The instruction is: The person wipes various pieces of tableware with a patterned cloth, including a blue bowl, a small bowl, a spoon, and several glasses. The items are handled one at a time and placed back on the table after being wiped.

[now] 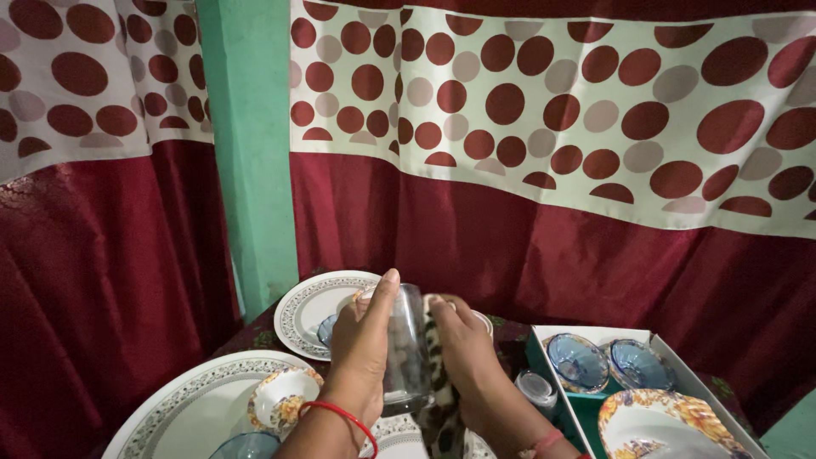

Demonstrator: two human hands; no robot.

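The glass (406,353) is clear and plain, held upright between the two hands just above the crockery, seemingly so the cloth can work over its side. The left hand (361,353) wraps round it, fingers closed on the wall and thumb raised along the rim. The right hand (467,357) presses a patterned cloth (440,399) flat against the glass, fingers together. Below the left hand lie a large white plate (191,408) and a small flowered bowl (280,395); beyond it, another plate (310,310). To the right of the right hand, an open box (680,365) holds blue glass bowls (578,361).
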